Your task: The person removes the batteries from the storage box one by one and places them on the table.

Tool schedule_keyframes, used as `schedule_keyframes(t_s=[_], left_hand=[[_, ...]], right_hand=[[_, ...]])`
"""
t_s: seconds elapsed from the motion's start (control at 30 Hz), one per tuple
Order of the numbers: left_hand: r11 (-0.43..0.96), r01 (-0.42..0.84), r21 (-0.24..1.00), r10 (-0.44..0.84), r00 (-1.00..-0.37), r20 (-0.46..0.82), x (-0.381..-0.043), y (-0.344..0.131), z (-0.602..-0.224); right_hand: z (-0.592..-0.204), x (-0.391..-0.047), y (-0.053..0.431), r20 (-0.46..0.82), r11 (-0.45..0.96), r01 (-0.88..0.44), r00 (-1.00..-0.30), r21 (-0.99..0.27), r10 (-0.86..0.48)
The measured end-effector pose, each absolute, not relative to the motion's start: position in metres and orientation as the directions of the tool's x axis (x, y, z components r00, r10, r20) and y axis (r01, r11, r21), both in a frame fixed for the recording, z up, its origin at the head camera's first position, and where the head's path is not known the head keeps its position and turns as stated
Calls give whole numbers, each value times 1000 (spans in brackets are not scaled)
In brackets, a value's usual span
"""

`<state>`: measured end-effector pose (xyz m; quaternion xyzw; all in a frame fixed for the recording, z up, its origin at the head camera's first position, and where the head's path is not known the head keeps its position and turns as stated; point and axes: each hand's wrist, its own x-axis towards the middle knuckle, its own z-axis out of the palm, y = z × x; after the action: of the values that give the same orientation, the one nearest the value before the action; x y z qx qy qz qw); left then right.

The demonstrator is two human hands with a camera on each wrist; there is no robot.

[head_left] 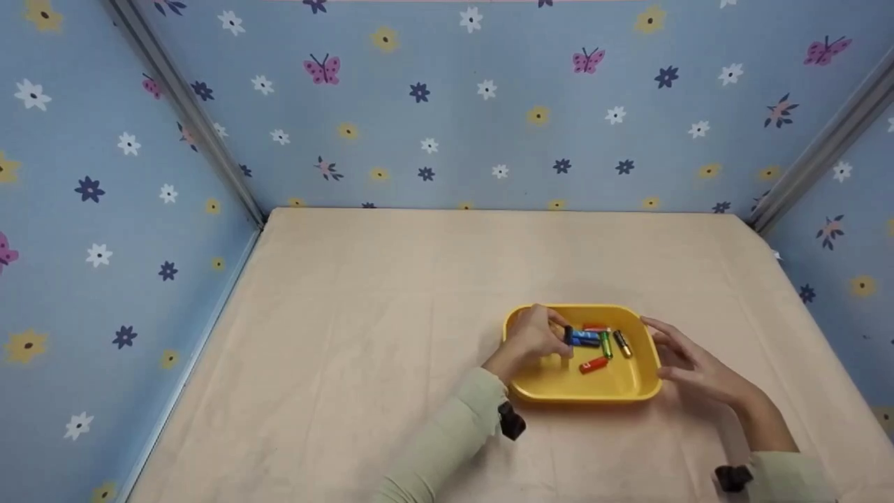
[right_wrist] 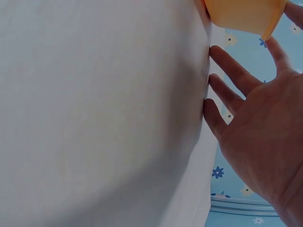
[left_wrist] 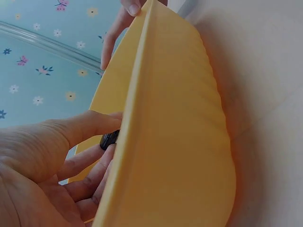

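In the head view a yellow tray [head_left: 583, 399] holds several small batteries. My left hand [head_left: 534, 337] reaches over its left side and pinches a black battery [left_wrist: 109, 140] between thumb and fingers; the rim hides part of it in the left wrist view. Close to these fingertips lie blue batteries [head_left: 585, 339]. A green battery [head_left: 605, 345], a black-and-gold battery [head_left: 622, 344] and a red battery [head_left: 594, 365] lie farther right and nearer the front. My right hand [head_left: 702, 370] touches the tray's right rim with spread fingers, some of them resting on the cloth [right_wrist: 104, 109].
A beige cloth [head_left: 363, 335] covers the table under the tray. Blue walls [head_left: 475, 119] with flowers and butterflies stand at the back and both sides, with grey metal posts [head_left: 192, 115] in the corners. Another red battery [head_left: 596, 327] lies near the tray's back wall.
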<state>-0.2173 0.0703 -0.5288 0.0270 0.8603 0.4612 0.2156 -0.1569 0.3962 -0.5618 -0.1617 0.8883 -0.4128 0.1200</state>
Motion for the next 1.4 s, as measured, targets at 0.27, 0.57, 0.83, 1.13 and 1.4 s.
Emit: schedule_keyframes(t_s=[0.27, 0.57, 0.83, 1.13, 1.4], left_hand=[[499, -173, 849, 261, -904, -337, -220, 64, -521], [410, -107, 906, 342, -903, -261, -224, 42, -515], [382, -99, 919, 339, -910, -239, -228, 29, -508], [382, -63, 922, 320, -927, -196, -229, 11, -506], [371, -35, 928, 310, -937, -159, -237, -12, -505]], right_hand=[[-561, -157, 395, -88, 610, -173, -923, -773, -374], [-561, -157, 396, -80, 597, -186, -917, -780, -390], [-559, -157, 396, -91, 602, -182, -915, -778, -394], [-559, -156, 395, -89, 624, -192, -916, -757, -390], [-561, -157, 394, -85, 593, -182, -916, -785, -393]])
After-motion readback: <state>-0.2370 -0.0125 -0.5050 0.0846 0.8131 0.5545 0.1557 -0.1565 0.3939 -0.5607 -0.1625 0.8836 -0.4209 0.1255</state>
